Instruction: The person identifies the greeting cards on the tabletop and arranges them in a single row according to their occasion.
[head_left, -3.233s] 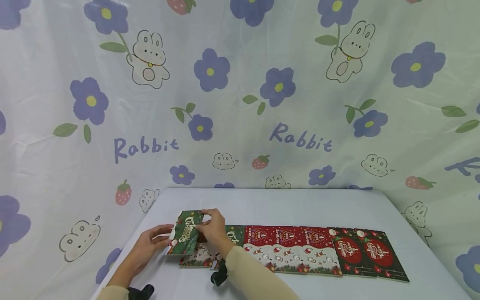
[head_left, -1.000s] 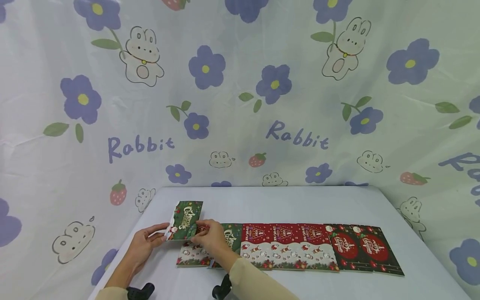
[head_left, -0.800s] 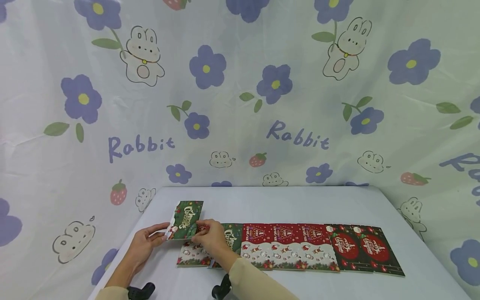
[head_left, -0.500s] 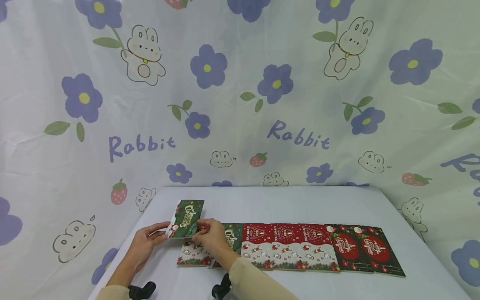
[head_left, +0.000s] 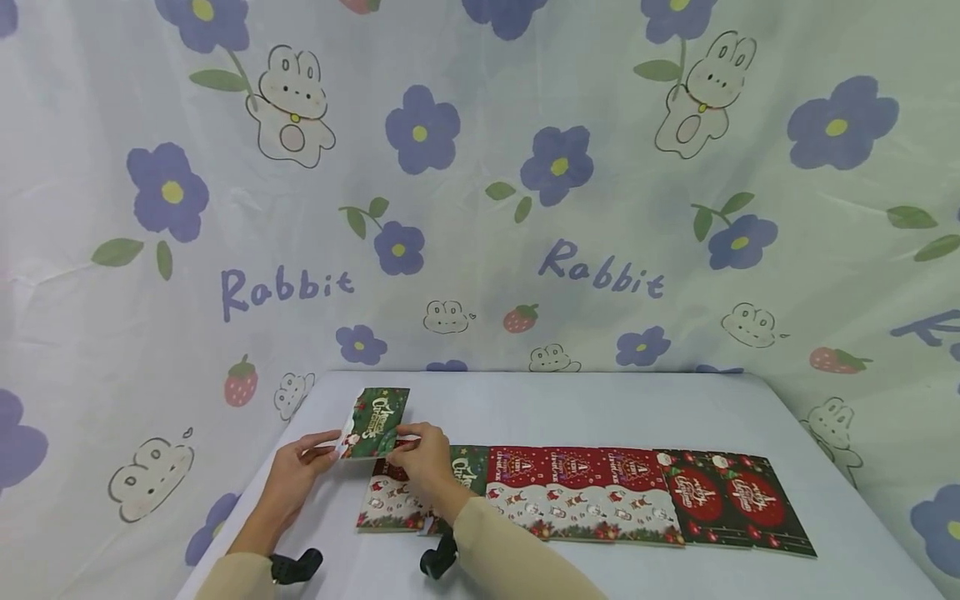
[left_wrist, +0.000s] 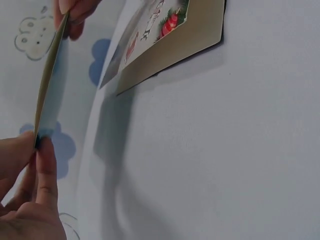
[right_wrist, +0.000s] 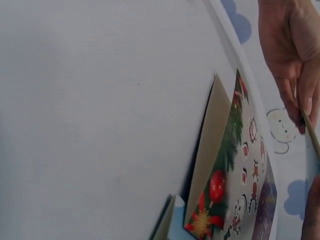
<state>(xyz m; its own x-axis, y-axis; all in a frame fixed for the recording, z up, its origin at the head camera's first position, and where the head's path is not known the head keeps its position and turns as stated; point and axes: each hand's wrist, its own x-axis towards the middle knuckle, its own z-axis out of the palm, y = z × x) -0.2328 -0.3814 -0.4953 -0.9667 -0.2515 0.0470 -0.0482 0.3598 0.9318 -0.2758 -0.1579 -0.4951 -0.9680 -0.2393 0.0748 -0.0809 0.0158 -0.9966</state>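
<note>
A green Christmas card (head_left: pixel 375 423) is held in the air by both hands above the left end of a row of cards. My left hand (head_left: pixel 294 475) pinches its left edge between thumb and fingers; the left wrist view shows the card (left_wrist: pixel 47 82) edge-on in that pinch. At the lower right edge, my right hand (head_left: pixel 429 460) pinches it with thumb and fingers. Beneath lies a red-and-white card (head_left: pixel 392 500), partly covered from sight. The right wrist view shows this card (right_wrist: pixel 240 175) standing slightly gaped at its fold.
The row continues rightward with a second green card (head_left: pixel 471 467), several red-and-white cards (head_left: pixel 577 500) and black cards with red circles (head_left: pixel 701 500). They lie side by side on a white table (head_left: pixel 570 408). A rabbit-and-flower curtain (head_left: pixel 480 208) hangs behind.
Both hands have lifted the green card higher and away from me, showing more of the red-and-white card below. The cards on the table have stayed put.
</note>
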